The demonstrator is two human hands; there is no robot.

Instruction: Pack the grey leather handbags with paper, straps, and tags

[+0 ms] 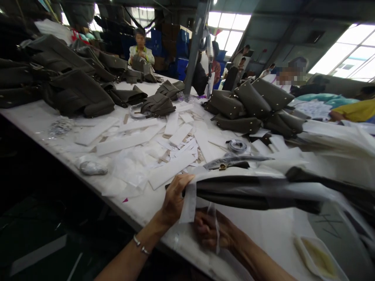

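My left hand (175, 197) is closed around the near end of a flat, dark olive leather piece (234, 191), which looks like a bag part with white wrapping over it. A white strip (189, 205) hangs down at that end, beside my fingers. Just below, my right hand (212, 230) is curled closed and somewhat blurred. Thin clear plastic film (217, 228) runs along its fingers; the exact grip is partly hidden. Behind the leather piece, a gold-coloured metal clasp (223, 166) shows on a dark strap.
White strips (127, 140) and paper scraps cover the tabletop. Dark leather bags (254, 101) are piled at the right, more (73, 86) at the left. A coiled grey strap (236, 146) lies mid-table. A shallow tray (316, 257) sits at lower right. Several people work beyond.
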